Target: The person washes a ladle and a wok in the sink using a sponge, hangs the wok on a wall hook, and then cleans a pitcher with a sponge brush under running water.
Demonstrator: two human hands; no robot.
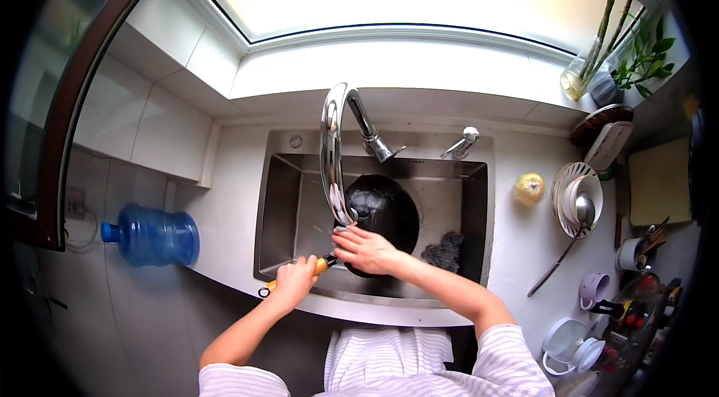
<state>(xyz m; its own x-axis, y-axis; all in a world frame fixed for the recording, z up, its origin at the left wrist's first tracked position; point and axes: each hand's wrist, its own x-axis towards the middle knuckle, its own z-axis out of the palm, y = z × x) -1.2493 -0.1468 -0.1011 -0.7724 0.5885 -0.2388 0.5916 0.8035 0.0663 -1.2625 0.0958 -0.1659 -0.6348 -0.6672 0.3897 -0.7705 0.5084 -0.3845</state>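
A black pan (389,210) sits tilted in the steel sink (468,210), below the chrome faucet (332,150). My left hand (296,279) is closed around the pan's yellow and black handle at the sink's front edge. Near the faucet's spout, my right hand (367,249) lies over the near left part of the pan, fingers pointing left; whether something is under its fingers is hidden. A dark scouring pad (443,251) rests in the sink, right of the pan.
A blue water bottle (159,236) lies on its side at the left. On the right counter are a yellowish wrapped ball (529,189), stacked bowls (575,198) with a ladle, cups and utensils. Plants (614,60) stand by the window.
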